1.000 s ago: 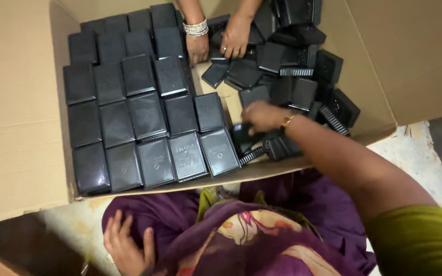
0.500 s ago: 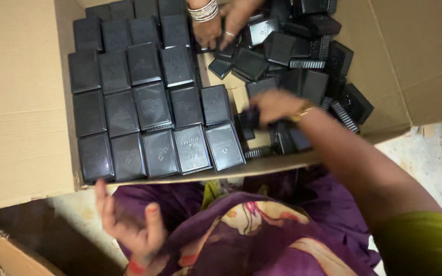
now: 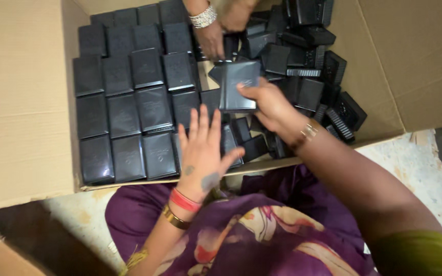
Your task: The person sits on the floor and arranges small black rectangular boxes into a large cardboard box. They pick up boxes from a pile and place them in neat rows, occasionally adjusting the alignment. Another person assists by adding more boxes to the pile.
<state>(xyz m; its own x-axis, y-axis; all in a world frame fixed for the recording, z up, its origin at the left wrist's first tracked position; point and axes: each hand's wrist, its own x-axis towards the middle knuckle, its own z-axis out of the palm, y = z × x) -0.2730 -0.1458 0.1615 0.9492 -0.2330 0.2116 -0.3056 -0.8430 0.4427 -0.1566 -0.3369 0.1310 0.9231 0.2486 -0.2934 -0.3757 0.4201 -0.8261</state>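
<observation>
While the right hand (image 3: 269, 105) pinches a flat black box (image 3: 239, 86) by its lower right edge, thumb on top and fingers underneath, it lifts that box a little above the others, near the middle of the big cardboard carton (image 3: 21, 102). The grip is tight on the black box. That arm reaches in from the lower right, with a gold bangle (image 3: 308, 134) at the wrist.

Just to the left, the left hand (image 3: 203, 151) is flat and wide open, fingers spread and pointing up. Its palm faces down over the front row of neat boxes (image 3: 124, 110). It grips nothing. Red and gold bangles (image 3: 180, 207) sit on that wrist.

Neat boxes fill the left side of the carton in tidy rows. On the right side lies a messy pile of loose boxes (image 3: 313, 66).

At the far edge, another person's hands (image 3: 221, 28) reach into the carton, one with a silver bracelet (image 3: 203, 18).
</observation>
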